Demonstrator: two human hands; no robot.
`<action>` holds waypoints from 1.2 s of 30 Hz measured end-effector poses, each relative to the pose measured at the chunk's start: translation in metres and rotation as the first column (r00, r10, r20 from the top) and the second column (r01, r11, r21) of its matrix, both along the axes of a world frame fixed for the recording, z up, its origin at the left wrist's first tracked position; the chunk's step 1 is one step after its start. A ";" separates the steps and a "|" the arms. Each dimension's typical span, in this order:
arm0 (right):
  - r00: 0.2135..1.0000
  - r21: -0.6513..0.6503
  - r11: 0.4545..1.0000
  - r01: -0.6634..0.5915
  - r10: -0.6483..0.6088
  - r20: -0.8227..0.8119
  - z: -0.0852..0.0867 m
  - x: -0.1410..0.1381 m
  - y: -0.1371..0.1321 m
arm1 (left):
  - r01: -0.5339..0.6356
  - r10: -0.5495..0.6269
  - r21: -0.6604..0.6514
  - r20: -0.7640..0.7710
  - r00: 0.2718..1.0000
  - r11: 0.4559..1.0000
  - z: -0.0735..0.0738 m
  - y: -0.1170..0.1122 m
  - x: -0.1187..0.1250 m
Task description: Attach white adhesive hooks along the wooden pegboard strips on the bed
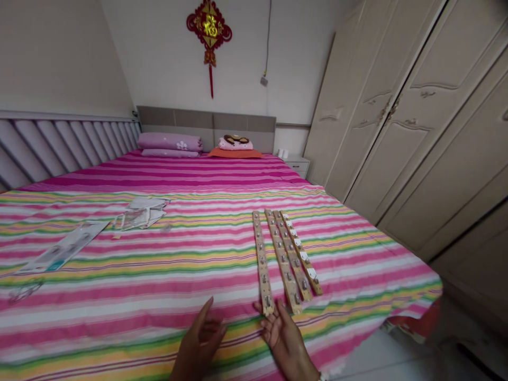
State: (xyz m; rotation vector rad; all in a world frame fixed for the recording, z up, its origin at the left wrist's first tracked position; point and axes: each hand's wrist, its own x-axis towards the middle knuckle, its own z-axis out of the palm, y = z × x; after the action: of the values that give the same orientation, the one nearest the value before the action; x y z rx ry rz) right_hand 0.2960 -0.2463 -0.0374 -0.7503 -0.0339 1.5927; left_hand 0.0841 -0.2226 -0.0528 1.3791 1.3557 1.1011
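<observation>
A narrow wooden strip (261, 254) with a row of small shiny metal pieces lies lengthwise on the striped bedspread. My right hand (286, 338), palm turned up, has its fingers around the near end of this strip, thumb on the right side. Just to the right, more such wooden strips (283, 259) lie side by side. The outermost strip (317, 288) also carries white tags. My left hand (200, 338) hovers left of them over the cloth, index finger stretched out, thumb apart, nothing in it.
Crumpled clear plastic bags (145, 212) and a long flat plastic packet (67, 246) lie on the left of the bed (159, 296). Nearby is a thin looped item (26, 290), blurred. Folded bedding (170, 143) sits by the headboard; a wardrobe (416, 116) stands right.
</observation>
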 end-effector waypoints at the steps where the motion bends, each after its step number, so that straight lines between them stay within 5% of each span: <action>1: 0.999 0.012 1.000 -0.016 0.016 -0.031 0.000 0.000 0.003 | 0.003 -0.003 -0.010 0.002 1.000 1.000 0.000 -0.001 0.002; 13: 0.992 0.109 0.988 -0.112 0.118 -0.045 0.005 -0.039 0.009 | 0.091 -0.090 0.005 0.191 0.977 0.996 0.005 0.002 0.049; 18: 0.978 0.218 0.954 -0.207 0.196 0.069 0.017 -0.077 0.021 | 0.029 -0.033 0.022 0.261 0.965 0.999 0.031 0.015 0.058; 23: 0.969 0.260 0.936 -0.238 0.212 0.123 0.029 -0.114 0.042 | -0.106 0.104 -0.007 0.239 0.965 0.994 0.054 0.043 0.034; 31: 0.949 0.242 0.919 -0.311 0.286 0.134 0.036 -0.156 0.058 | -0.289 0.286 -0.011 0.192 0.939 0.957 0.050 0.093 -0.024; 36: 0.939 0.229 0.916 -0.330 0.295 0.175 0.045 -0.169 0.072 | -0.339 0.353 -0.098 0.298 0.887 0.936 0.053 0.117 -0.044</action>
State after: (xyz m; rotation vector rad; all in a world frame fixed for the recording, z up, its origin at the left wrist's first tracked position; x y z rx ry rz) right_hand 0.1268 -0.1746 0.0079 -0.6726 -0.4743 1.7941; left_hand 0.0401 -0.1055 0.0003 0.8978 1.4093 1.4487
